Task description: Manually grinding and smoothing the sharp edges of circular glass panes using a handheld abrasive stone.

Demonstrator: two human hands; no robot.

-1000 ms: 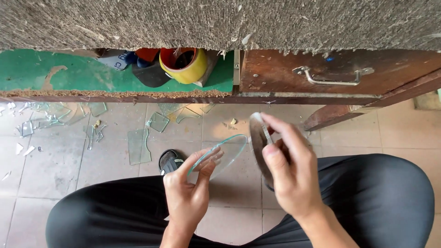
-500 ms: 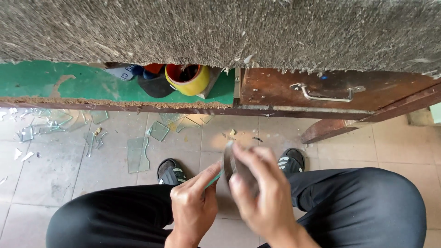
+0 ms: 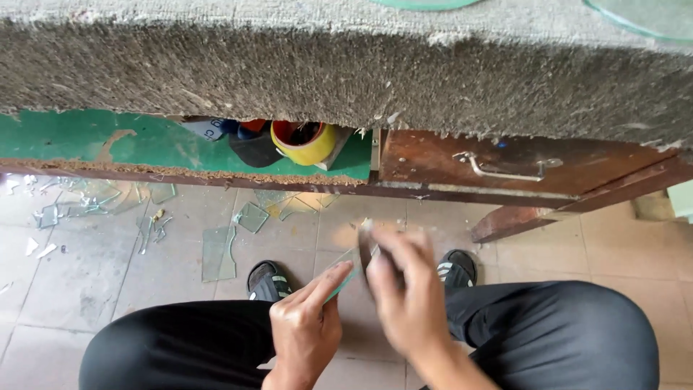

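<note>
**Glass piece worked between both hands over the tiled floor**

Pale floor tiles point(image 3: 94, 289) lay below me, littered with glass offcuts point(image 3: 218, 253) under a workbench point(image 3: 346, 65) topped with grey, frayed carpet. Seated with knees apart, I held a thin greenish glass piece point(image 3: 345, 278) edge-on between my knees. My left hand point(image 3: 307, 328) pinched its lower edge between fingers and thumb. My right hand point(image 3: 408, 300) was motion-blurred, its fingers curled around a dark flat object point(image 3: 366, 249) set against the glass; I could not tell what that object was, nor how firmly it was gripped. I judged the step to be working along the edge of the glass, and the next move called for a steady left-hand hold while the right passed over the rim.

On the green shelf point(image 3: 65, 137) under the bench stood a yellow container point(image 3: 303, 144), open-topped, dark inside; I could not make out its contents. A dark cup point(image 3: 254, 148) sat just beside it.
</note>
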